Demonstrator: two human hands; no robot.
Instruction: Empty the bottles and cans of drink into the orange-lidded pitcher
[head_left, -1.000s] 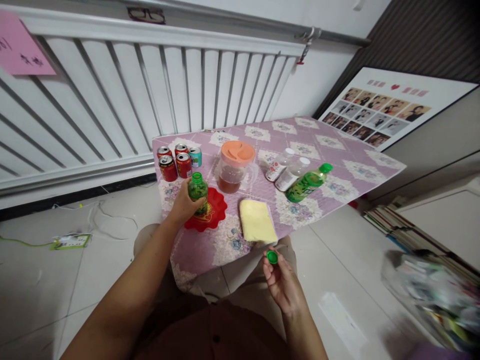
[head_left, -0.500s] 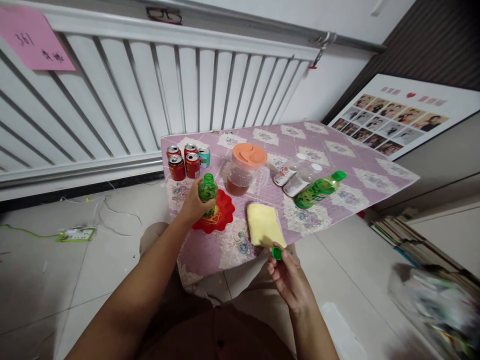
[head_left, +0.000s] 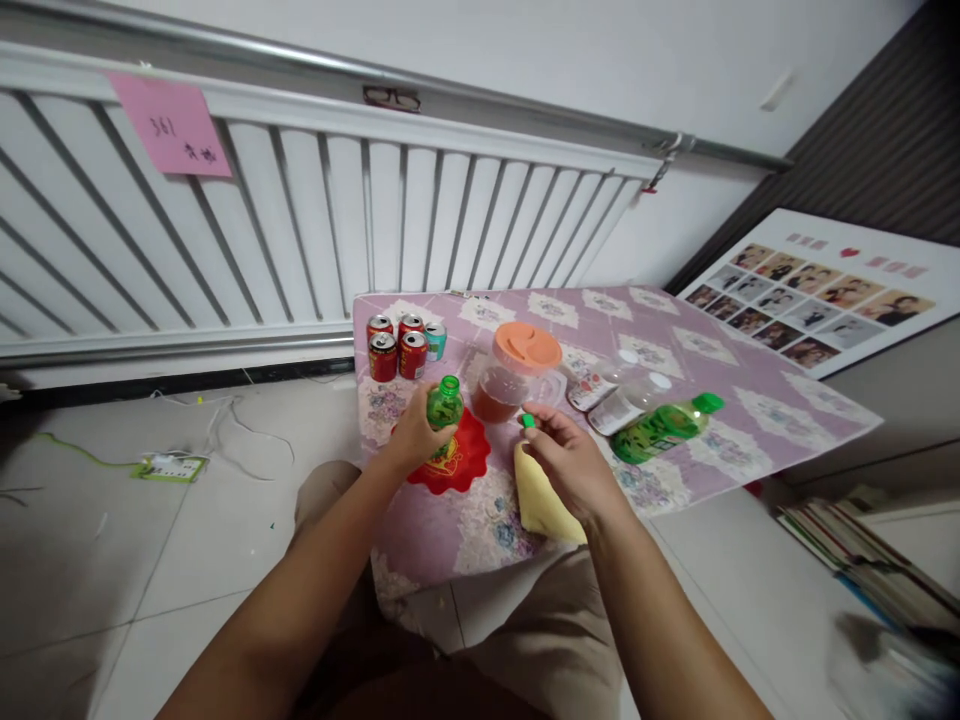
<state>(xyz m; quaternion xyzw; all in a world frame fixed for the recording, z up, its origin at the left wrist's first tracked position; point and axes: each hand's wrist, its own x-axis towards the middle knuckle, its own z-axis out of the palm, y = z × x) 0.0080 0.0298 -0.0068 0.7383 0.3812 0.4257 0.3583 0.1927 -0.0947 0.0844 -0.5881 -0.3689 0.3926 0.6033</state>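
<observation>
My left hand (head_left: 415, 438) is wrapped round a small green bottle (head_left: 445, 407) that stands uncapped on a red scalloped plate (head_left: 466, 465). My right hand (head_left: 576, 465) pinches a green bottle cap (head_left: 529, 421) between its fingertips, above the yellow cloth (head_left: 541, 500) and a little right of the bottle. The cap is apart from the bottle's neck. Both hands are over the low table with the pink patterned cover (head_left: 750, 400).
Several drink cans (head_left: 399, 345) stand at the table's back left. A clear jug with an orange lid (head_left: 521, 370) holds brown liquid. Two clear white-capped bottles (head_left: 619, 395) and a green bottle (head_left: 666, 427) lie on their sides at right. A radiator (head_left: 300, 230) stands behind; books (head_left: 862, 560) lie on the floor.
My right hand has risen with the cap from below the table's front edge to above the yellow cloth, closer to the bottle. The left hand keeps its hold. The camera tilted up.
</observation>
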